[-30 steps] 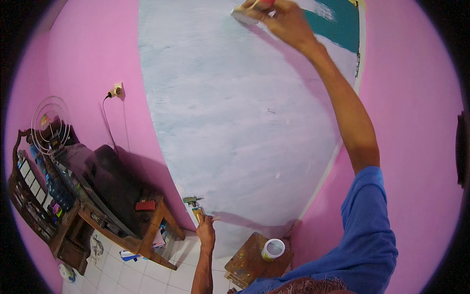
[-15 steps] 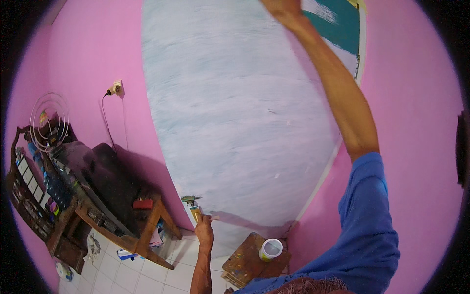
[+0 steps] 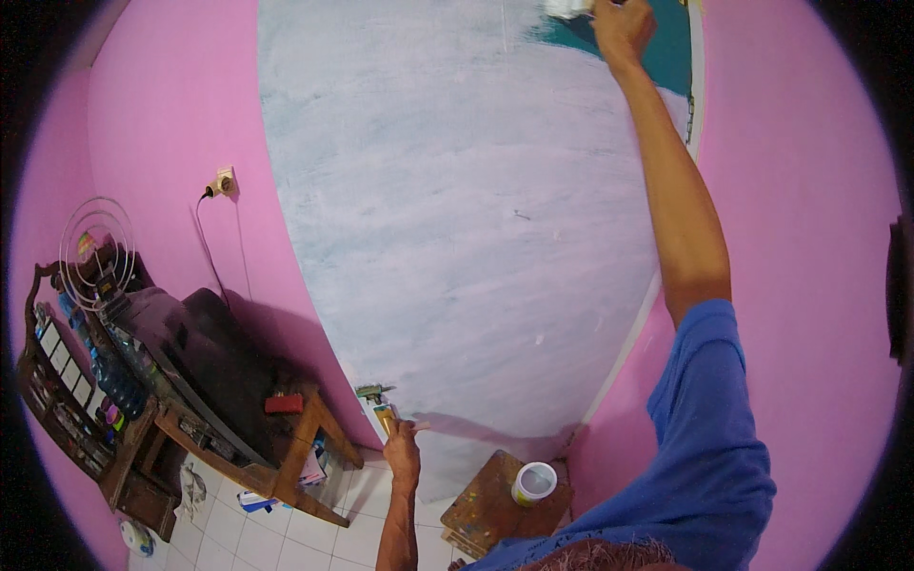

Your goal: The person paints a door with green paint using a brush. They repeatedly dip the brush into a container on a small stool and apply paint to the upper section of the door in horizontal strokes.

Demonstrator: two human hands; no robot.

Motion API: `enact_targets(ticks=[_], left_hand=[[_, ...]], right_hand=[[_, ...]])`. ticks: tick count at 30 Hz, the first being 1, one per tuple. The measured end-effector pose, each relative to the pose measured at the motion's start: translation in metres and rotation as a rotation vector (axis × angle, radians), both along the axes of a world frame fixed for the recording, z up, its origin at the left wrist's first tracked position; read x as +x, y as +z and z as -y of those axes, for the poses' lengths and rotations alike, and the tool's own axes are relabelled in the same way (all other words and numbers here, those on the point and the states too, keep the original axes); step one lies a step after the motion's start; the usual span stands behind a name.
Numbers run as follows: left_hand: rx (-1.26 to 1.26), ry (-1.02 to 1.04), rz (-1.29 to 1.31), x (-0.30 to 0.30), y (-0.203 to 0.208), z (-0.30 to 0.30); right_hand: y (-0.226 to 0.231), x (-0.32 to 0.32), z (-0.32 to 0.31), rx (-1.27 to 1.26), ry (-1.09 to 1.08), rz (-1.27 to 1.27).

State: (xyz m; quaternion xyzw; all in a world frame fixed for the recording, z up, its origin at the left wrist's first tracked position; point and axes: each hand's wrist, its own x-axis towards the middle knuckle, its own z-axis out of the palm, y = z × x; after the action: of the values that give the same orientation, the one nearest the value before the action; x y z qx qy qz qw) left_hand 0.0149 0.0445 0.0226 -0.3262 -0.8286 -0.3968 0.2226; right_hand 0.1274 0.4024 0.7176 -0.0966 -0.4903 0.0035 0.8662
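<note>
The right hand (image 3: 625, 32) grasps a brush (image 3: 568, 9), cut off by the upper edge, at the door (image 3: 447, 238). The left hand (image 3: 404, 453) curls beside the handle (image 3: 377, 391); its grip is unclear. A tub (image 3: 523, 494) on the wooden surface (image 3: 486, 497) holds pale paint (image 3: 539, 477).

I remotely record the round white plastic tub (image 3: 523, 492) on the rectangular brown wooden stool (image 3: 484, 490), before the flat pale-grey painted door (image 3: 457, 266). Left of the door, an oblong red box (image 3: 284, 404) lies on the brown wooden table (image 3: 311, 424).

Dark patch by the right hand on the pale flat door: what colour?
Deep teal-green patch, showing best in the head view.
</note>
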Motion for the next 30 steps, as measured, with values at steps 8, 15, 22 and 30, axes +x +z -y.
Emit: enact_targets(ticks=[8,15,22,30], left_hand=[[-0.018,0.019,0.042,0.000,-0.008,0.002],[-0.044,0.017,0.033,-0.001,0.000,0.001],[-0.043,0.014,0.051,-0.007,-0.011,-0.004],[-0.061,0.018,0.072,-0.005,-0.007,-0.005]], right_hand=[[0.010,-0.031,0.042,0.054,-0.177,0.121],[0.021,-0.078,0.130,0.329,0.086,0.205],[0.019,-0.032,0.044,0.099,0.131,0.081],[-0.020,-0.022,0.081,0.726,-0.257,0.332]])
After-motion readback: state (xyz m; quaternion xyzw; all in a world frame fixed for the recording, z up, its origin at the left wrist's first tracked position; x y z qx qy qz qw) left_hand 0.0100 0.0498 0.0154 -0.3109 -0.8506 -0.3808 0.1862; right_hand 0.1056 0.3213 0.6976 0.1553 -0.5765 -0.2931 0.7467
